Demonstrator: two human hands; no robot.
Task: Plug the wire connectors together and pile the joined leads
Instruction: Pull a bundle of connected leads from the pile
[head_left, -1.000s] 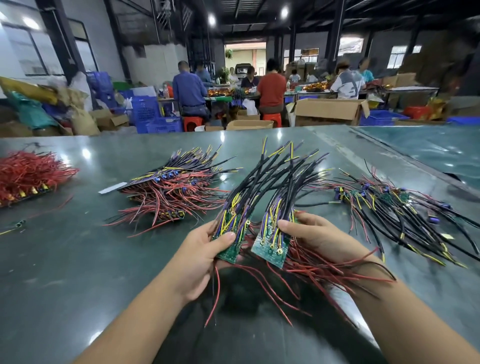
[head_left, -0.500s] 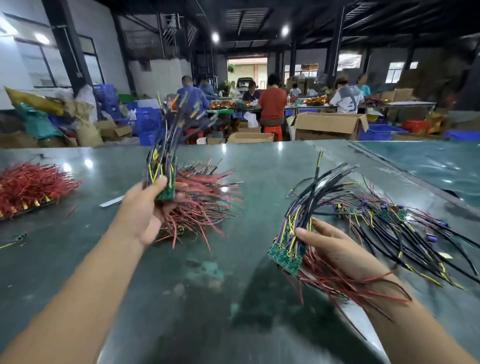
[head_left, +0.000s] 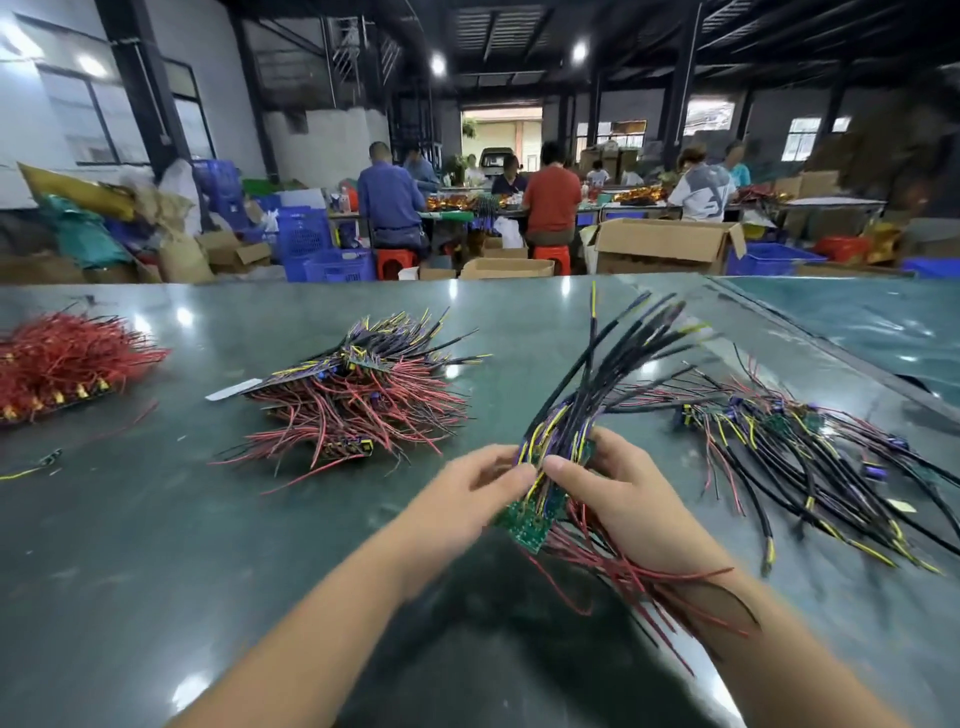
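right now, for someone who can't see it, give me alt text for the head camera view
Both hands, left hand and right hand, hold a bundle of wires with small green boards above a dark green table. A neat pile of wires lies left, a loose pile right.

Table (head_left: 156, 571) layout, clock from held bundle (head_left: 566, 447) at ctr btwn both hands: stacked pile (head_left: 358, 405) at 10, touching paper slip (head_left: 234, 389) on its left; far-left heap (head_left: 62, 358) at 9; loose leads (head_left: 810, 447) at 3; workers' benches at 12, behind table
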